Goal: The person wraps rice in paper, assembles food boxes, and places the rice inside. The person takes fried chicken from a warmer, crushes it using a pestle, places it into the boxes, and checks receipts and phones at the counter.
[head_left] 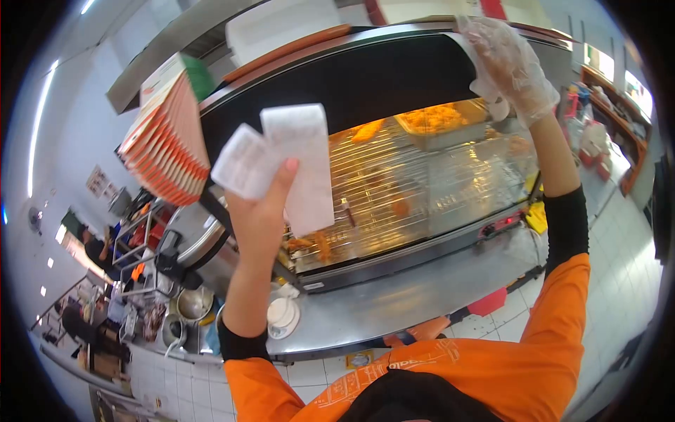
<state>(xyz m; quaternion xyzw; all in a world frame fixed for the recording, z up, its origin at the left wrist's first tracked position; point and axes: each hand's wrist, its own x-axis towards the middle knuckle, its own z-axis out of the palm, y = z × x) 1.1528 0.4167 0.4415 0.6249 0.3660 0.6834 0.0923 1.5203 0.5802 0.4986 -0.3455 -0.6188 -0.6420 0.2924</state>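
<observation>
My left hand (256, 218) is raised in front of the glass-fronted food warmer (380, 264), its thumb pressed over paper receipts. One is a long white receipt (309, 190); a shorter printed receipt (242, 160) fans out to its left. My right hand (510, 67), in a clear plastic glove, is up at the warmer's top right edge with its fingers bent. Something white shows beside its palm, and I cannot tell what it is. Inside the warmer, a metal tray (429, 141) of golden fried food stands on a wire rack (373, 204), with several loose fried pieces on the rack.
A stack of folded orange-and-white cartons (169, 141) stands at the warmer's left. Below, the steel counter (394, 309) carries white round lids (283, 314). Yellow cloth (536, 216) hangs at the right end. Metal bowls (195, 304) and people are farther left.
</observation>
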